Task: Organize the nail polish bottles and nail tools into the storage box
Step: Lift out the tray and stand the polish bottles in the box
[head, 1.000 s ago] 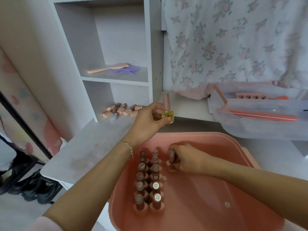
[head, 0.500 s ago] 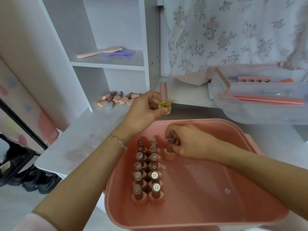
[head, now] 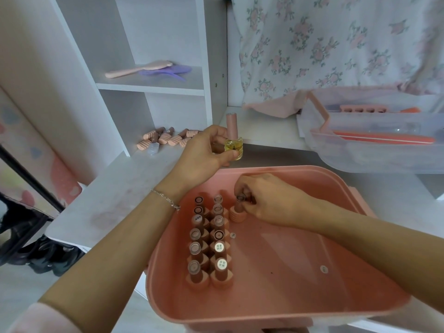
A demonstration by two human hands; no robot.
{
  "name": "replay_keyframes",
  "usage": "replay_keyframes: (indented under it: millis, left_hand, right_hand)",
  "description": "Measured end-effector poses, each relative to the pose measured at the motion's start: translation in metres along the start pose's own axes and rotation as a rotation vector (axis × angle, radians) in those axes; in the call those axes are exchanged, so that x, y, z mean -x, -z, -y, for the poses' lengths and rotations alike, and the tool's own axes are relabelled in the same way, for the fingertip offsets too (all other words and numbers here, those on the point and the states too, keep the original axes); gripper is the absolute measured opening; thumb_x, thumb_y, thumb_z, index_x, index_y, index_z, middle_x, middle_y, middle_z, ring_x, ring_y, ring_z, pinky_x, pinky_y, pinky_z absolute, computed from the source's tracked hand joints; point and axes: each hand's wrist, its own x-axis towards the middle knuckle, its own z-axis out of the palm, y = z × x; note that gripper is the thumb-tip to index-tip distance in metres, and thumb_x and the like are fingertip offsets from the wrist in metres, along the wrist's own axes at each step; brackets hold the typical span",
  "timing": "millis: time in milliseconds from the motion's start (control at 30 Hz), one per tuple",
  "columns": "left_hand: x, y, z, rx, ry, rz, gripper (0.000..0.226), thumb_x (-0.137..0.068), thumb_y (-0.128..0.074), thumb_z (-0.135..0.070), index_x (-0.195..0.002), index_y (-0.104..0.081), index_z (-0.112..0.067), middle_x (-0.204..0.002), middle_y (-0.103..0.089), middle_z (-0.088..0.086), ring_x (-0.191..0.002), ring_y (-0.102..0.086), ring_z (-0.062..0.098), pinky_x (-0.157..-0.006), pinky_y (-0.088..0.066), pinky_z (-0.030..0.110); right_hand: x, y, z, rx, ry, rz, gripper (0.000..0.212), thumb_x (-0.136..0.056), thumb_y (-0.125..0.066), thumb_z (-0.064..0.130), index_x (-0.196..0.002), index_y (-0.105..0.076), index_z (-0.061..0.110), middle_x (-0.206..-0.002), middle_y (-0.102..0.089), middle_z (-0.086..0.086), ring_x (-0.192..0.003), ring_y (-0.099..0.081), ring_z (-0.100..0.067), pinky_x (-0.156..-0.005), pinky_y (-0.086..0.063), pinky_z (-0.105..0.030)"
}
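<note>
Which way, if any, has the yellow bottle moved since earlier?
No: the left hand keeps the yellow bottle just beyond the storage box's far rim, as before.

The pink storage box has bare floor across its right half. Two rows of upright bottles crowd its left side, and a clear tray blocks the counter behind.

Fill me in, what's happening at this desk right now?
A person is sorting nail polish into a pink plastic storage box. The right hand pinches the cap of a pink ribbed bottle, standing it beside two rows of upright pink bottles in the box. The left hand holds a clear bottle of yellow liquid with a pink cap above the box's far rim. More pink bottles lie in a pile on the white desk.
</note>
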Motion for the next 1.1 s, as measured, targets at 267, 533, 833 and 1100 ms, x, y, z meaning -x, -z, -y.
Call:
replay_keyframes:
  millis: [267, 533, 833, 1100]
  left_hand:
    - [-0.0002, -0.0002, -0.0001, -0.002, -0.003, -0.001, 0.029, -0.079, -0.067, 0.000, -0.085, -0.051, -0.023, -0.080, -0.058, -0.001, -0.067, -0.058, 0.009, -0.064, -0.057, 0.027]
    - [-0.0003, -0.0005, 0.0001, 0.006, 0.008, 0.001, 0.025, -0.079, -0.067, 0.000, -0.093, -0.053, -0.014, -0.082, -0.058, 0.000, -0.069, -0.059, 0.011, -0.062, -0.056, 0.025]
    - [-0.0010, 0.0006, 0.0015, 0.000, 0.000, 0.006, 0.030, -0.079, -0.067, 0.001, -0.085, -0.051, -0.023, -0.081, -0.060, -0.001, -0.067, -0.061, 0.009, -0.062, -0.056, 0.024]
    - [-0.0006, 0.0002, 0.0006, -0.011, 0.007, 0.004, 0.027, -0.079, -0.066, 0.002, -0.088, -0.052, -0.018, -0.080, -0.059, -0.001, -0.067, -0.060, 0.009, -0.061, -0.056, 0.023]
  right_hand:
    - [-0.0005, 0.0009, 0.0023, -0.012, 0.000, 0.004, 0.012, -0.081, -0.058, 0.018, -0.093, -0.056, 0.014, -0.081, -0.052, 0.007, -0.075, -0.049, -0.015, -0.066, -0.040, -0.027]
    - [0.0004, 0.0016, 0.0036, -0.005, -0.003, -0.005, 0.014, -0.081, -0.057, 0.016, -0.094, -0.058, 0.012, -0.081, -0.053, 0.006, -0.075, -0.049, -0.015, -0.066, -0.039, -0.026]
    - [0.0008, 0.0019, 0.0039, 0.003, 0.000, -0.005, 0.015, -0.081, -0.057, 0.016, -0.096, -0.057, 0.013, -0.082, -0.051, 0.007, -0.075, -0.046, -0.013, -0.066, -0.037, -0.025]
    - [0.0009, -0.0002, 0.0045, -0.008, 0.019, -0.010, 0.014, -0.082, -0.058, 0.017, -0.095, -0.056, 0.014, -0.080, -0.049, 0.009, -0.075, -0.045, -0.013, -0.065, -0.034, -0.023]
